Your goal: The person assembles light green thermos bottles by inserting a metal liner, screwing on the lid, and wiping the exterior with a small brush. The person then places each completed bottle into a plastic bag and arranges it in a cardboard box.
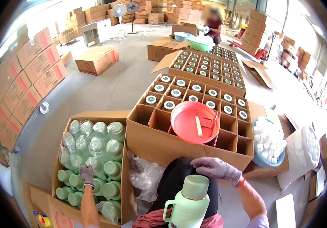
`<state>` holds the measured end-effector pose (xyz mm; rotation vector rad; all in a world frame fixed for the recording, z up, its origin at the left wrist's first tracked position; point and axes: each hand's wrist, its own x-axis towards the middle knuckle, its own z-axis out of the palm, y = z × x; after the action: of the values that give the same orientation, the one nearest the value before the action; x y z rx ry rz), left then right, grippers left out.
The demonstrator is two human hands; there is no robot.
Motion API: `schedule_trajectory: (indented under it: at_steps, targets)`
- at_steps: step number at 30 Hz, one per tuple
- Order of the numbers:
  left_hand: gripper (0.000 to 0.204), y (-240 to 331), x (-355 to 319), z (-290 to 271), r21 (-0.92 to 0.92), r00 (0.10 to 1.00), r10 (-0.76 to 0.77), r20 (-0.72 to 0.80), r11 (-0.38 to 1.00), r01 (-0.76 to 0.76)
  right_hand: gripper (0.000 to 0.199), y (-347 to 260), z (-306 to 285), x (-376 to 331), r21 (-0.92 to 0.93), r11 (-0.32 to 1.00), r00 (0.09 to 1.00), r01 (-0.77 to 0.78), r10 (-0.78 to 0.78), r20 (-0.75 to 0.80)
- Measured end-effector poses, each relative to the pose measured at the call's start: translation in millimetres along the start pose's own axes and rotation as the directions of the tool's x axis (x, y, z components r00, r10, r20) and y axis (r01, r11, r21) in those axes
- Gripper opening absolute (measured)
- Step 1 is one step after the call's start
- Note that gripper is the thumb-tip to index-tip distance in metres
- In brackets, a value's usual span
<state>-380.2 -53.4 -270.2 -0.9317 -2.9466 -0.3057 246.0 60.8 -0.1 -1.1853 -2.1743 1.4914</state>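
Observation:
A pale green vacuum flask (189,207) with a side handle and a green cup lid stands upright at my lap. My right hand (216,169), in a light purple-grey glove, is above my knee just beyond the lid, its fingers stretched out and holding nothing. On the left, my left hand (87,175), gloved alike, reaches among green flasks in an open carton (123,182); its fingertips are hidden. The far flasks there are wrapped in clear plastic (96,147), while several nearer ones (112,190) show bare lids.
Ahead, a divided carton (152,133) holds flasks with white-rimmed tops; a red basin (184,123) with a wooden-handled tool rests on it. White stoppers fill a blue basin (257,152) at right. Crumpled plastic (146,176) lies beside my leg. Another person (213,26) works far back.

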Motion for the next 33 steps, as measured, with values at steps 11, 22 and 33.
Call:
schedule_trajectory:
  at_steps: [11,22,33]
  targets:
    - [0.028,290.7,-91.3,-313.8,-0.631,0.556,0.795,-0.242,-0.564,0.532,0.096,-50.5,26.4,75.3,-0.401,0.728,0.755,0.556,-0.644,-0.124]
    - [0.078,392.6,-129.7,-298.6,-0.873,0.698,0.642,-0.319,-0.486,0.048,0.005,-2.7,17.9,135.5,-0.483,0.839,0.612,0.251,-0.524,-0.592]
    - [0.026,331.6,-250.1,-175.5,-0.540,0.692,0.669,0.270,-0.490,0.684,0.018,39.1,14.1,66.1,-0.535,0.844,0.516,-0.028,-0.446,-0.731]
